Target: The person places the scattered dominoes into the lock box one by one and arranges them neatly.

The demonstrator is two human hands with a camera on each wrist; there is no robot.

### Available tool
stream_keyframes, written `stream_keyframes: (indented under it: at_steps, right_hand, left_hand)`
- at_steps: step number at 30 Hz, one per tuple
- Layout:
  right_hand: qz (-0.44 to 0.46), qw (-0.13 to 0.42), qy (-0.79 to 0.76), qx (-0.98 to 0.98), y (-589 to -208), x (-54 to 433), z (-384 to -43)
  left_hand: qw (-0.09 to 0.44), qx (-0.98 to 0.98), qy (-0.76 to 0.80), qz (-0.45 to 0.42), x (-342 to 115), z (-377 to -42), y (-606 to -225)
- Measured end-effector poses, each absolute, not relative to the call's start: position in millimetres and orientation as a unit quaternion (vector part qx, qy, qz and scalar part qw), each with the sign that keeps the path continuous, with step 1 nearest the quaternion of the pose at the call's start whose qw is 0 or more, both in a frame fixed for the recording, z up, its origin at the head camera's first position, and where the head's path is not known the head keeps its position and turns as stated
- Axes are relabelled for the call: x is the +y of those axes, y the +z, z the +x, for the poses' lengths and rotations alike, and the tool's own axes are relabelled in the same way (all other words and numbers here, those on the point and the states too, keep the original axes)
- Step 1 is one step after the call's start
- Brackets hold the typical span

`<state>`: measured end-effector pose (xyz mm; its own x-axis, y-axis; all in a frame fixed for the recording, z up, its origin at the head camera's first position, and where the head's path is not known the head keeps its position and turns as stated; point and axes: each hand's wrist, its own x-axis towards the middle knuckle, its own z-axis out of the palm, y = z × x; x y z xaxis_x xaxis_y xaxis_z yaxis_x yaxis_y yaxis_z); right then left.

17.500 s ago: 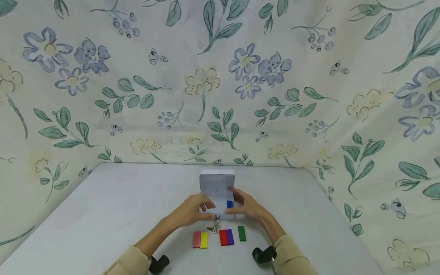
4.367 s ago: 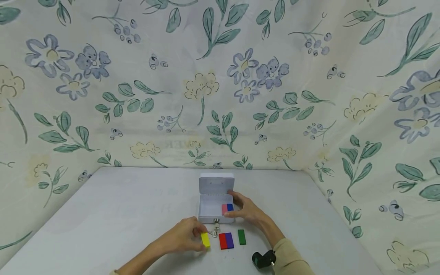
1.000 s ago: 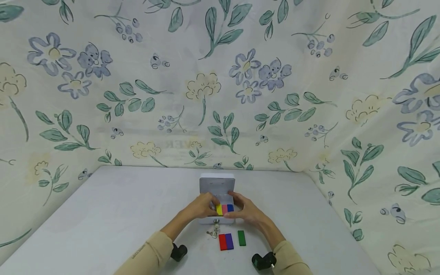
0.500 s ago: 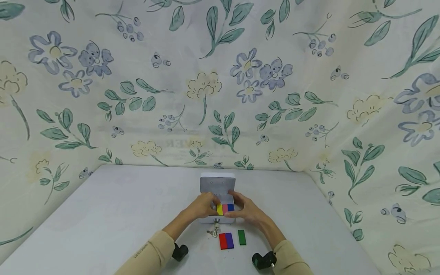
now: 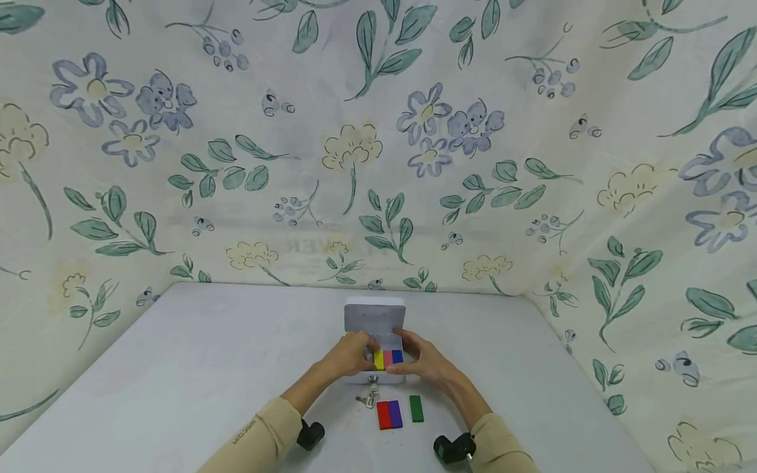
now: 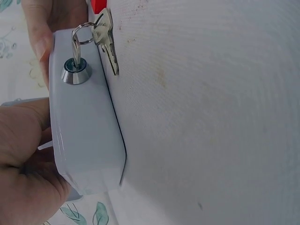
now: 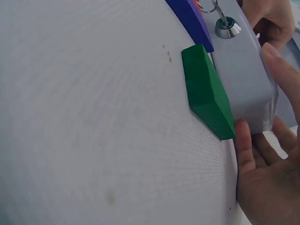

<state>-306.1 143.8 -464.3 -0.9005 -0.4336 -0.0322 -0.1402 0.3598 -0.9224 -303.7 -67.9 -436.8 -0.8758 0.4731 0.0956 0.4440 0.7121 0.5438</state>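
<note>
A small grey-white metal cash box [image 5: 374, 318] stands with its lid raised. Inside, a yellow block [image 5: 378, 360], a pink block [image 5: 388, 359] and a blue block [image 5: 397, 356] lie side by side at the right. My left hand [image 5: 347, 353] reaches into the box and pinches the yellow block; the left wrist view hides its fingertips behind the front wall. At the right side, my right hand [image 5: 430, 360] grips the box, thumb over the front rim and fingers along the side wall [image 7: 251, 110].
Keys [image 6: 108, 40] hang on a ring from the front lock [image 6: 76, 72]. Before the box, a red block [image 5: 384, 415] touches a purple block [image 5: 395, 414]; a green block [image 5: 416, 408] lies apart to the right. Floral cloth [image 5: 349, 197] surrounds the white table [image 5: 236, 341].
Over these frames, the pink block, then the yellow one, went from the table into the box, beside the blue block. The right hand stayed on the box. In the last second almost nothing moved.
</note>
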Motion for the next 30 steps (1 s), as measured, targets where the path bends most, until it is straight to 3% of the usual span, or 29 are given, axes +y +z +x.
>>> stream_keyframes:
  at_steps: [30]
  right_hand:
    - [-0.184, 0.132, -0.535, 0.814, -465.9, 145.4, -308.5]
  left_hand:
    - [0.022, 0.905, 0.328, 0.27, -73.7, -300.4, -439.7]
